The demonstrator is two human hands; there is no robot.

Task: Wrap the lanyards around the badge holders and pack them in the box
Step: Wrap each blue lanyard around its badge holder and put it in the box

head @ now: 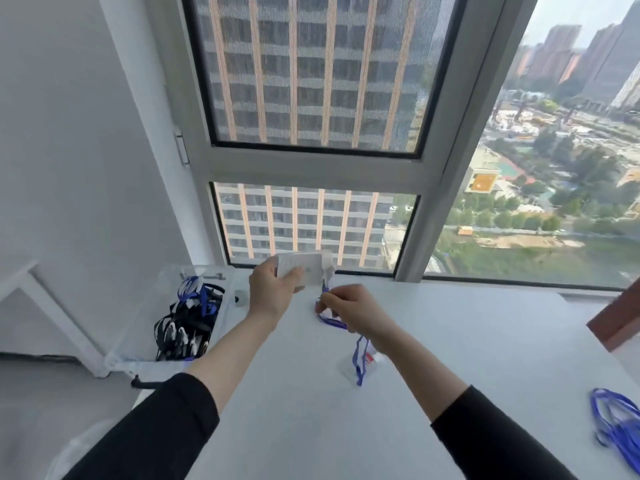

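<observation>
Our left hand (273, 289) grips the clear rectangular plastic badge holder (304, 266), long axis sideways, above the white worktop (450, 341). Just to its right, our right hand (349, 306) pinches its blue fabric lanyard (334, 323). The transparent plastic box (145, 306) sits to the left.

A clear badge holder (304, 268) is held aloft, its blue lanyard (330, 320) trailing below; the transparent box (145, 306) holds apparently wrapped bundles (187, 323).
</observation>
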